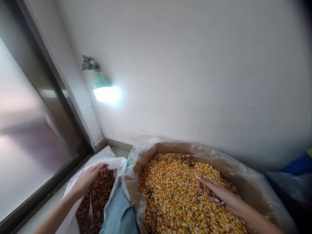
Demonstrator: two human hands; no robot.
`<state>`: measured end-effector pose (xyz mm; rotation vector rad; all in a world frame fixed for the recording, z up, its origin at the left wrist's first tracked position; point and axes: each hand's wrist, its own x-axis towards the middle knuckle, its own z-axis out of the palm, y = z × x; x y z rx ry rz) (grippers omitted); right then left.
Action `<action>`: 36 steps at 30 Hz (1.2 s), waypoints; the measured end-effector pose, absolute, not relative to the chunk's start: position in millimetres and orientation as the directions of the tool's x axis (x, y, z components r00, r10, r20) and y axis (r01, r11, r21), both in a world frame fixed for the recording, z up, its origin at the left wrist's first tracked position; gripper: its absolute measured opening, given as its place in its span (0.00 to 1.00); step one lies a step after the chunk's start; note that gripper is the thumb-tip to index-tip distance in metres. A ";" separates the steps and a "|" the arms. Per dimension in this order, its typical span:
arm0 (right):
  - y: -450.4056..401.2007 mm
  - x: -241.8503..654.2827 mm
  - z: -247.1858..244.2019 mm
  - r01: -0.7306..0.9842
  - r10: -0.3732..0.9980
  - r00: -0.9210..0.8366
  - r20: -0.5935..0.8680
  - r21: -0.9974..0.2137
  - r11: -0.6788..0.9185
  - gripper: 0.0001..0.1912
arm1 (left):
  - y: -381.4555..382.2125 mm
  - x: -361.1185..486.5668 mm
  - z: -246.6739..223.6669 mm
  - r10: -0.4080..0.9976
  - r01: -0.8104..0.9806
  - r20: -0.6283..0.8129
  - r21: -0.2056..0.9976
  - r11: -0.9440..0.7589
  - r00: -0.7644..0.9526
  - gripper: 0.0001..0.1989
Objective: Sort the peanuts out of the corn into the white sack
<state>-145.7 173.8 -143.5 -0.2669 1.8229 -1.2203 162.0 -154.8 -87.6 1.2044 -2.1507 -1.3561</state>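
Note:
My left hand (96, 171) is at the mouth of a white bag (110, 152), its fingers closed on the bag's raised edge. Inside that bag lie many reddish-brown nuts (99, 195), shaped like peanuts or almonds. Over to the right, my right hand (218, 191) is held palm down just above a heap of yellow and white corn kernels (170, 188). Its fingers are curled around a few brown pieces, partly hidden, that look like nuts. More brown pieces are scattered through the corn, which fills a large sack (241, 170) with a clear plastic liner.
A lit bulb lamp (101, 85) hangs from a metal bracket on the white wall (195, 65). On the left runs a metal-framed door or window (44, 123). My denim-covered knee (122, 211) sits between the bags. Blue material (296, 165) shows at far right.

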 end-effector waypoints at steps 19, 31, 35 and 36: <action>-45.5 39.5 -76.7 0.063 -0.920 -0.076 -0.384 -0.923 0.380 0.16 | -141.6 169.2 -84.1 -0.856 -0.060 -0.048 0.998 -0.019 -0.514 0.25; 186.7 -165.9 -111.7 -0.443 -0.507 -0.862 0.016 -0.508 0.738 0.17 | -36.7 -16.2 -91.6 -0.015 -0.046 -0.045 0.862 0.504 -0.999 0.22; 214.5 -178.8 -135.8 -0.278 -0.338 -0.938 -0.081 -0.411 0.868 0.25 | -34.0 -83.2 -149.3 -0.040 0.025 0.096 0.591 0.806 -0.995 0.25; 216.0 -177.0 -138.7 -0.258 -0.332 -0.935 -0.125 -0.403 0.878 0.26 | -38.3 -93.2 -162.8 -0.071 0.020 0.147 0.541 0.841 -0.987 0.24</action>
